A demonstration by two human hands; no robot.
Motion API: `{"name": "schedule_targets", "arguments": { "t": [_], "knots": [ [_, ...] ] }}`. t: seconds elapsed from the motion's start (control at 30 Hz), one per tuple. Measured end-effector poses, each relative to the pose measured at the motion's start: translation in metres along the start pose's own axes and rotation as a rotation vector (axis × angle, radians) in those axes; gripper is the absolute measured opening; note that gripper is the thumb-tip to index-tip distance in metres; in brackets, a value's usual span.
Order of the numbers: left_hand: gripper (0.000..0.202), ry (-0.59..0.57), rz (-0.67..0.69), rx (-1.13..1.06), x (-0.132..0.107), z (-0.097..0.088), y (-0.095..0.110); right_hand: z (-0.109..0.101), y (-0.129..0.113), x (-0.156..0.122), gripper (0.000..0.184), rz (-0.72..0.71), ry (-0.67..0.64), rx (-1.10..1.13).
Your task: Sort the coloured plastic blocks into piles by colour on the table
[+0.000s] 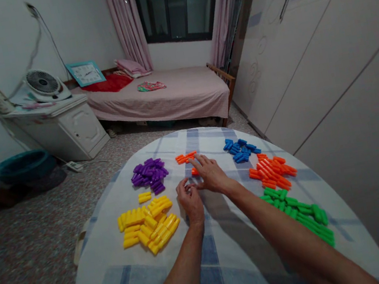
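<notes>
My right hand (209, 172) lies flat on the checked tablecloth (230, 260), fingers stretched toward a small group of orange pieces (185, 157); one orange piece shows under its fingers. My left hand (190, 202) rests just beside it, fingers curled in, and whether it holds anything is hidden. Around the hands lie sorted piles of plastic pieces: purple (149, 173), yellow (148, 222), blue (241, 148), orange (271, 172) and green (299, 211).
The round table (98, 271) stands in a bedroom. A bed (167, 95) is behind it, a white cabinet with a fan (44, 85) at the left, a blue basin (23, 167) on the floor, and wardrobe doors (323, 58) along the right.
</notes>
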State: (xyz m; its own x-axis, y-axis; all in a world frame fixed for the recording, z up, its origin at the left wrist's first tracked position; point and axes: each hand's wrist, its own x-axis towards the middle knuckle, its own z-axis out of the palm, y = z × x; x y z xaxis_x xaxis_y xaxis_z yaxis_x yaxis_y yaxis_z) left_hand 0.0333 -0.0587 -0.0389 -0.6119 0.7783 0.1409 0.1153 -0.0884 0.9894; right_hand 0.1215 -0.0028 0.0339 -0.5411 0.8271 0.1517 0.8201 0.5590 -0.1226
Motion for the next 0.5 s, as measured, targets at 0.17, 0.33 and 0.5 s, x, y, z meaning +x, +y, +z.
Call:
{"name": "schedule_targets", "arguments": {
  "t": [0.17, 0.33, 0.5],
  "knots": [
    [0.042, 0.049, 0.025, 0.026, 0.001, 0.002, -0.007, 0.026, 0.033, 0.061, 0.118, 0.012, -0.172, 0.018],
    [0.041, 0.052, 0.082, 0.036, 0.002, 0.003, -0.014, 0.039, 0.054, 0.088, 0.109, 0.07, -0.212, 0.064],
    [0.039, 0.054, 0.103, 0.026, 0.0, 0.002, -0.009, 0.043, 0.045, 0.079, 0.062, 0.1, -0.089, 0.035]
  ]
}}
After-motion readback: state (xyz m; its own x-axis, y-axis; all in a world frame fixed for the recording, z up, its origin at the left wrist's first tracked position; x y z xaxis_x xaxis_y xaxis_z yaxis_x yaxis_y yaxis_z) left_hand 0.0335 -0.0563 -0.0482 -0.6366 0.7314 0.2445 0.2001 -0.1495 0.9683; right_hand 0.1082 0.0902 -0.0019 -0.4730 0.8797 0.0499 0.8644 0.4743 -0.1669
